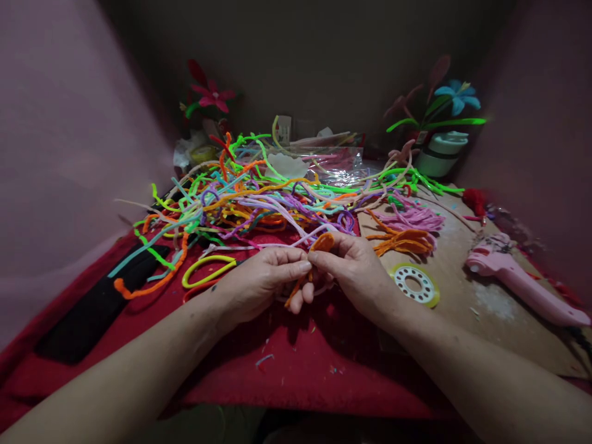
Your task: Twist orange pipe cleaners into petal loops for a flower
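Note:
Between my two hands, above the front of the red cloth, is a piece of orange pipe cleaner (pixel 322 242) bent into a flat loop, with a thin tail hanging below. My left hand (pixel 282 274) pinches it from the left, thumb and forefinger closed near its lower end. My right hand (pixel 349 268) grips the looped upper part between thumb and forefinger. The fingertips of both hands nearly meet. Beside my left wrist lie scissors with a yellow handle (pixel 208 269). A bundle of orange pipe cleaners (pixel 402 242) lies just beyond my right hand.
A tangled heap of coloured pipe cleaners (pixel 259 203) spreads across the back. On the right, a board (pixel 453 320) carries a tape roll (pixel 415 285), a pink glue gun (pixel 518 277) and pink pipe cleaners (pixel 411 214). A black case (pixel 97 308) lies left; a lidded cup (pixel 441 154) stands back right.

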`<state>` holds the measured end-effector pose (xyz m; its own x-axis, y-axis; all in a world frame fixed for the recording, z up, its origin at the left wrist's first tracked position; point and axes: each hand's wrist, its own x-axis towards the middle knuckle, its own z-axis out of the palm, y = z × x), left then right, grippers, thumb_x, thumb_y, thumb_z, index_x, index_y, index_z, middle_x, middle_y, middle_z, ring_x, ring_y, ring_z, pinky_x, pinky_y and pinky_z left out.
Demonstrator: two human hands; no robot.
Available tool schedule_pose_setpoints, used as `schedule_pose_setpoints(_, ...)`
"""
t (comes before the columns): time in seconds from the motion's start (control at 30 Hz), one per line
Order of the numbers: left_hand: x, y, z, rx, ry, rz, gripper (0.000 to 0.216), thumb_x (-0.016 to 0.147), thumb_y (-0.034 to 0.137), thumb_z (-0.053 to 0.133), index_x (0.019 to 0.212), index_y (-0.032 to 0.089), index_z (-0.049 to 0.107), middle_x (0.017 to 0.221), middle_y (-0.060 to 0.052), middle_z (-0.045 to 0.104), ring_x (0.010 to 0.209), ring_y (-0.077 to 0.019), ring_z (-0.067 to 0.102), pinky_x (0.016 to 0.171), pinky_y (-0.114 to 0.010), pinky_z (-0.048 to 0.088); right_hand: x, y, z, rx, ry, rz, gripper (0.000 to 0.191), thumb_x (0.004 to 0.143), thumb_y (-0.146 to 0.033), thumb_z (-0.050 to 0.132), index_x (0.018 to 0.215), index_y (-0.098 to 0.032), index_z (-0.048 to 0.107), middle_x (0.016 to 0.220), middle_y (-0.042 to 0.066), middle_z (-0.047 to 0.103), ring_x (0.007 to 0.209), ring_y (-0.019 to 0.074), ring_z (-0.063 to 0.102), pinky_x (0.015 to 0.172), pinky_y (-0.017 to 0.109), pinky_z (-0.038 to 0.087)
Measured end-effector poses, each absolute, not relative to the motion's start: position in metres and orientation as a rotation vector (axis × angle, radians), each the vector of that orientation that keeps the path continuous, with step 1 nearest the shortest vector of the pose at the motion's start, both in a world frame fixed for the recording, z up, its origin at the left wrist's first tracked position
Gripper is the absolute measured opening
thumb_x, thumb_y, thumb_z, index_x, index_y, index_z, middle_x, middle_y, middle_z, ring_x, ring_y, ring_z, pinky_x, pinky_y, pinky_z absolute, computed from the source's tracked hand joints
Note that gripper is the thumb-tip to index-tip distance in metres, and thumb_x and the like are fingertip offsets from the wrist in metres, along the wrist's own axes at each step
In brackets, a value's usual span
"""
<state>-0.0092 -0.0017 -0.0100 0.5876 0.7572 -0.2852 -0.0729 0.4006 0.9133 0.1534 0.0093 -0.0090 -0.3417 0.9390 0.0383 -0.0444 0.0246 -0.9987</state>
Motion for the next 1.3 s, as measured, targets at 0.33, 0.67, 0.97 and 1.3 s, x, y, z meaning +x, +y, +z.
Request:
schedule_pose_setpoints(0.33, -0.009, 0.000, -0.011, 1.024, 0.788, 0.602, 0.021, 0.085, 0.029, 0.053, 0.078, 0.011, 0.058, 0.065, -0.005, 0.062, 0.043, -0.0055, 0.053, 0.045, -0.015, 0.039, 0.154, 0.009, -0.008, -0.973, -1.456, 1.446, 0.010, 0.074, -0.020, 0.055, 0.065, -0.017, 0.056, 0.056, -0.002, 0.055, 0.055, 0.0098, 0.052, 0.054, 0.023, 0.041)
schedule_pose_setpoints(0.67, -0.010, 0.000, -0.010, 1.015, 0.811, 0.616, 0.021, 0.083, 0.030, 0.055, 0.075, 0.010, 0.059, 0.065, -0.004, 0.062, 0.043, -0.0049, 0.051, 0.045, -0.015, 0.038, 0.153, 0.007, -0.006, -0.960, -1.456, 1.451, 0.011, 0.076, -0.023, 0.056, 0.068, -0.017, 0.056, 0.059, -0.001, 0.056, 0.056, 0.0107, 0.053, 0.056, 0.023, 0.043)
schedule_pose_setpoints(0.97, 0.000, -0.010, 0.004, 1.210, 1.060, 0.748, 0.023, 0.082, 0.030, 0.057, 0.068, 0.012, 0.054, 0.061, 0.001, 0.057, 0.044, -0.0037, 0.048, 0.045, -0.014, 0.035, 0.154, 0.008, -0.010, -0.961, -1.454, 1.437, 0.014, 0.077, -0.029, 0.057, 0.072, -0.016, 0.057, 0.064, -0.001, 0.057, 0.056, 0.0100, 0.052, 0.055, 0.024, 0.043)
schedule_pose_setpoints(1.3, -0.006, -0.001, -0.006, 0.996, 0.854, 0.737, 0.024, 0.082, 0.028, 0.056, 0.065, 0.012, 0.057, 0.045, 0.002, 0.051, 0.039, -0.0046, 0.041, 0.046, -0.019, 0.033, 0.153, 0.008, -0.010, -0.916, -1.389, 1.469, 0.011, 0.076, -0.027, 0.058, 0.072, -0.017, 0.058, 0.065, 0.000, 0.059, 0.060, 0.0108, 0.053, 0.058, 0.024, 0.043)
